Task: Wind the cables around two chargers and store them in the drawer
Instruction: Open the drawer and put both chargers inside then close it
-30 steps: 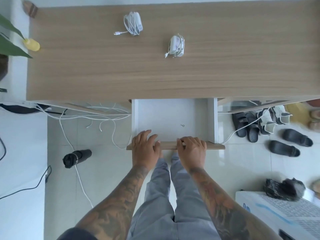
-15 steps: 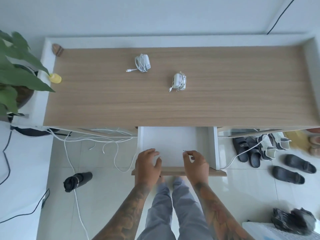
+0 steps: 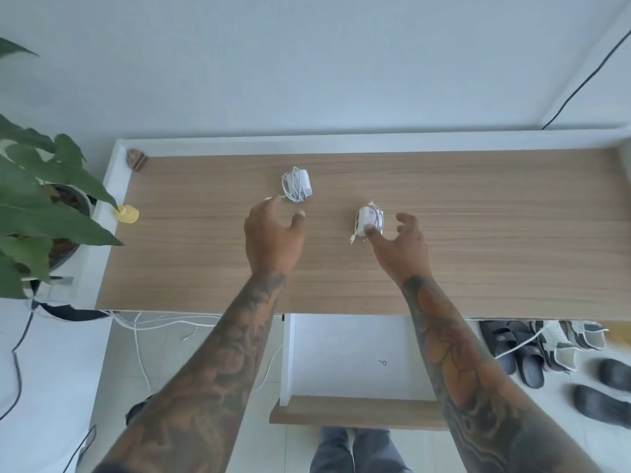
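Reaching for two wound chargers above an open drawer

Lying on the wooden surface (image 3: pixel 478 233) in front of you are both chargers, each with its white cable already wrapped around it. The left charger (image 3: pixel 297 184) sits farther from you, with a short cable end trailing off to its left. The right charger (image 3: pixel 369 218) sits nearer and to the right, its plug end hanging off its near left corner. The two are apart from each other.

Your left hand (image 3: pixel 271 235) hovers just near of the left charger, fingers spread wide and loosely curved, holding nothing; whether a fingertip touches the trailing cable end is hard to tell. Your right hand (image 3: pixel 403 245) is at the right charger with fingers splayed wide; the thumb tip meets the charger's near edge, and the other fingers curl in the air to its right without closing on it.

Below the surface's near edge, the drawer (image 3: pixel 341 349) stands pulled out between your forearms, its white inside showing a small dark hook-like object (image 3: pixel 383 362) on the bottom.

Off to the left, a potted plant (image 3: pixel 37 213) spreads its leaves beside a small yellow object (image 3: pixel 127 214) on the surface's edge. White cords (image 3: pixel 143 327) dangle under the surface on the left, and sandals and shoes (image 3: pixel 532 349) lie on the floor to the right.
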